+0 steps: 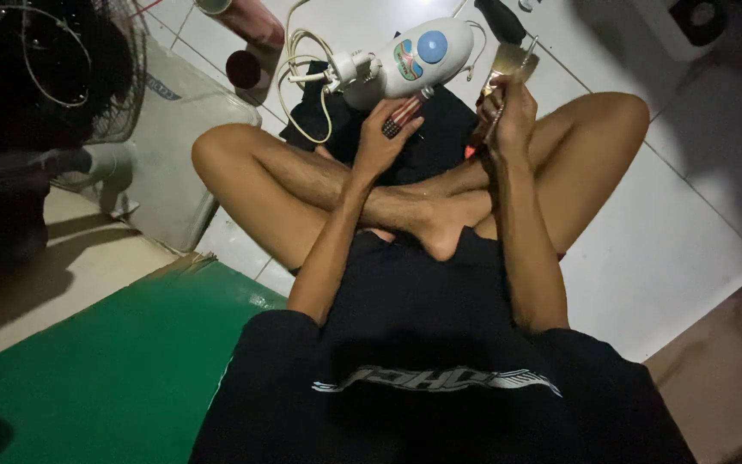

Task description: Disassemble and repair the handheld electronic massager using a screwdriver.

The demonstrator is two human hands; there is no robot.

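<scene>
Above the black shorts (pixel 422 344), the left hand (pixel 381 142) should steady the gripped white appliance (pixel 414 60) while the right hand (pixel 508 112), clasping the paintbrush (pixel 508 64), sweeps lightly.

White handheld appliance body (pixel 405 64): rounded plastic casing with a blue round button and a multicoloured panel on its upper face, held tilted above the crossed legs, a coppery cylindrical part (pixel 401 116) projecting from its underside. A pale cord (pixel 302 77) runs from its left end and loops loosely over the white floor tiles (pixel 646 241). Small paintbrush (pixel 508 62): pale bristles in a metal ferrule, held upright with bristles upward, just beside the casing's right end, handle hidden in the grip.
</scene>
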